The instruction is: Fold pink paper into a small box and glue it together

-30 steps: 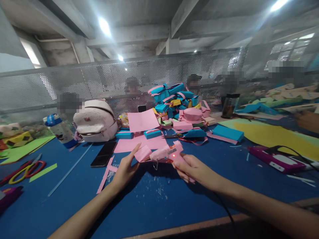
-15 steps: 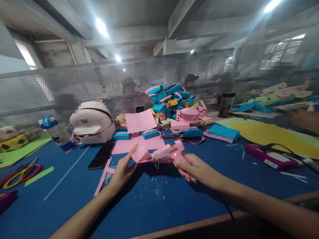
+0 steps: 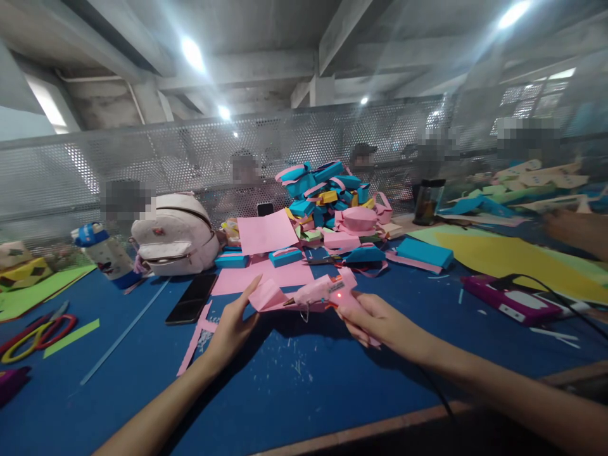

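Note:
My right hand (image 3: pixel 368 320) is closed around the handle of a pink hot glue gun (image 3: pixel 327 290), whose small red light is lit. Its dark nozzle points left, close over a folded piece of pink paper (image 3: pixel 266 295). The left edge of that paper is gripped by my left hand (image 3: pixel 236 316), thumb and fingers on either side. From the gun a cord runs down past the table's front edge. Behind both hands lies a flat pink sheet (image 3: pixel 280 273) on the blue table (image 3: pixel 266 405). Whether the nozzle touches the paper I cannot tell.
Blue and pink paper pieces are heaped (image 3: pixel 332 190) at the back. Left are a white backpack (image 3: pixel 178 237), a bottle (image 3: pixel 107 256), a black phone (image 3: pixel 190 299) and scissors (image 3: pixel 45 332). A purple device (image 3: pixel 508 301) and yellow sheets (image 3: pixel 513 256) lie right, near another person's hand (image 3: pixel 577 231).
My right hand and the glue gun have shifted slightly right, drawing the nozzle back from the folded paper's inside. My left hand keeps its hold.

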Demonstrator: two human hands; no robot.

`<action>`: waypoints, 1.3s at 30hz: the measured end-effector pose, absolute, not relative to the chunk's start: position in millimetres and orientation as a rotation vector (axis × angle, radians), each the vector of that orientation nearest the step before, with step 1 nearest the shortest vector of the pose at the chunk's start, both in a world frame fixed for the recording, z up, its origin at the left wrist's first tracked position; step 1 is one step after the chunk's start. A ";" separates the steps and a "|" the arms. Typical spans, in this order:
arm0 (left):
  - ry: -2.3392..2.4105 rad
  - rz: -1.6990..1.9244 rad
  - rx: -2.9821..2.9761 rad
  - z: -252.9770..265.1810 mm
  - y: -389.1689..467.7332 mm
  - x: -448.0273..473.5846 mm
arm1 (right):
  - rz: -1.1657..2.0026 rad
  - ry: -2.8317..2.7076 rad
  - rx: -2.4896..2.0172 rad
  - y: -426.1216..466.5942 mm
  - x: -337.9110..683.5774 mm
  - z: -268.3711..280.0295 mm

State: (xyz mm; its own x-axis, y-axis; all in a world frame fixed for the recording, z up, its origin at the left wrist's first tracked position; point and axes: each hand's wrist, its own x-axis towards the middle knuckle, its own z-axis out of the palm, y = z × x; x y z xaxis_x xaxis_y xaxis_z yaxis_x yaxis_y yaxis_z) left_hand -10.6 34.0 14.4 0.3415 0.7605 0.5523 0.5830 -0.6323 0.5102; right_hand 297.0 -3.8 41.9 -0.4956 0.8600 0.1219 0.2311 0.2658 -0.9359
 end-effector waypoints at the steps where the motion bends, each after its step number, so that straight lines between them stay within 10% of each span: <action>1: 1.218 1.167 2.386 14.3 34.2 -10.6 | 1.240 -1.889 -0.990 -4.0 297.5 41.6; 39: 1.296 1.216 2.354 16.3 33.8 -10.1 | 1.103 -1.824 -0.997 -2.1 292.2 49.8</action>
